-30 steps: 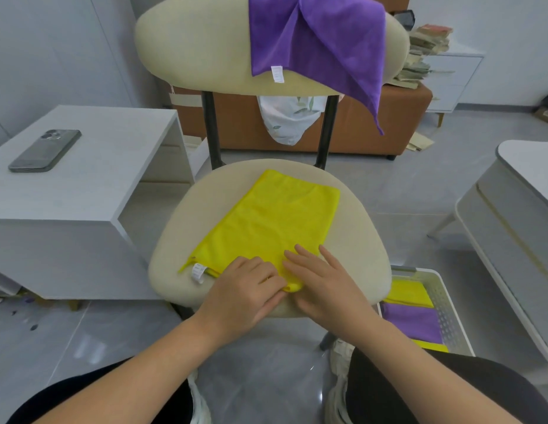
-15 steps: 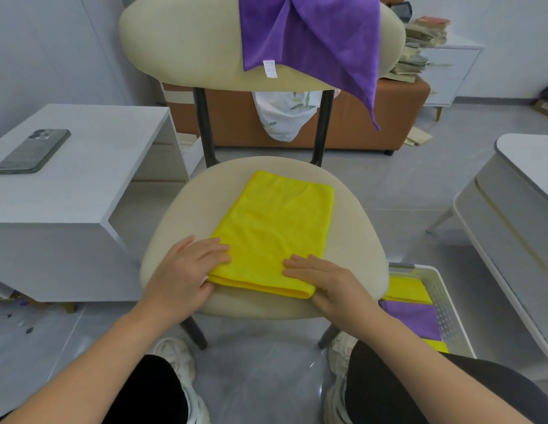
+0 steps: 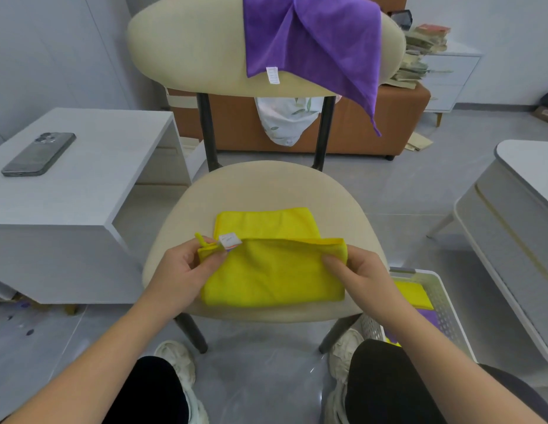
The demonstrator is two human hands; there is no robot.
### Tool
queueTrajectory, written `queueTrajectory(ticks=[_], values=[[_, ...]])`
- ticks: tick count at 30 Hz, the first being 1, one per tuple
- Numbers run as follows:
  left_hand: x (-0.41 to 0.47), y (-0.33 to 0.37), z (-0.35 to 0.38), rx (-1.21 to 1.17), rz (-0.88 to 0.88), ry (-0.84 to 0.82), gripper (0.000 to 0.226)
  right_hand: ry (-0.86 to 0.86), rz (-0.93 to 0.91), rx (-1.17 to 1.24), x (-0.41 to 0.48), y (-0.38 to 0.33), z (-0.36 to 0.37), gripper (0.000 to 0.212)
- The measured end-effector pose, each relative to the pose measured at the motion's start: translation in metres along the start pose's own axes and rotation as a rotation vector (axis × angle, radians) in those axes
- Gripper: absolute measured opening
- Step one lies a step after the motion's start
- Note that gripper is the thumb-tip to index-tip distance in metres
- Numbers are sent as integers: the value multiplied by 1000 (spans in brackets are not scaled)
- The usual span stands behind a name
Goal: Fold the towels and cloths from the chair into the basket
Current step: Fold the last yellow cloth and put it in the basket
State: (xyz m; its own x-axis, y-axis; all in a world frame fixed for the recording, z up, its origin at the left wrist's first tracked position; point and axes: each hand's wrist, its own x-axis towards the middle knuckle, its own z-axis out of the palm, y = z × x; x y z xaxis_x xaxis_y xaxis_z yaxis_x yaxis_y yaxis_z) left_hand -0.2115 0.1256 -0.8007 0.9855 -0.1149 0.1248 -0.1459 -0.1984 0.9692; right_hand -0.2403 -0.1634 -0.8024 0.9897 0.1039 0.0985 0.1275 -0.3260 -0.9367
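A yellow cloth (image 3: 275,270) lies on the beige chair seat (image 3: 266,188), its near half lifted and doubled over the far half. My left hand (image 3: 187,270) pinches its left corner beside the white label. My right hand (image 3: 355,270) pinches its right corner. A purple cloth (image 3: 315,41) hangs over the chair's backrest. A white patterned cloth (image 3: 286,120) hangs behind the backrest. The white basket (image 3: 441,304) stands on the floor at the right of the chair, with folded yellow and purple cloths inside.
A white side table (image 3: 83,179) with a phone (image 3: 39,154) stands at the left. A grey-white table (image 3: 517,209) is at the right. A brown cabinet (image 3: 373,127) and stacked books sit behind the chair. My shoes and knees are under the seat's front edge.
The cloth lay flat under both hands before. Now both hands have taken its near corners and lifted them away from me, folding the near half over the far half.
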Motion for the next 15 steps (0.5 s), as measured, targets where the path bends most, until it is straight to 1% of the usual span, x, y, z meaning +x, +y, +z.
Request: queueTrajectory(ticks=[2, 5, 9, 12, 15], values=[[8, -1, 0, 19, -21, 33, 29, 7, 32, -4, 6, -1, 1, 57], [18, 0, 3, 63, -47, 42, 30, 26, 58, -28, 15, 0, 2, 61], [25, -1, 10, 151, -94, 40, 30, 48, 100, -37, 22, -1, 3, 49], [30, -4, 13, 199, -119, 79, 27, 25, 114, -52, 27, -4, 5, 49], [34, -3, 15, 225, -120, 128, 29, 43, 137, -23, 37, -8, 5, 27]])
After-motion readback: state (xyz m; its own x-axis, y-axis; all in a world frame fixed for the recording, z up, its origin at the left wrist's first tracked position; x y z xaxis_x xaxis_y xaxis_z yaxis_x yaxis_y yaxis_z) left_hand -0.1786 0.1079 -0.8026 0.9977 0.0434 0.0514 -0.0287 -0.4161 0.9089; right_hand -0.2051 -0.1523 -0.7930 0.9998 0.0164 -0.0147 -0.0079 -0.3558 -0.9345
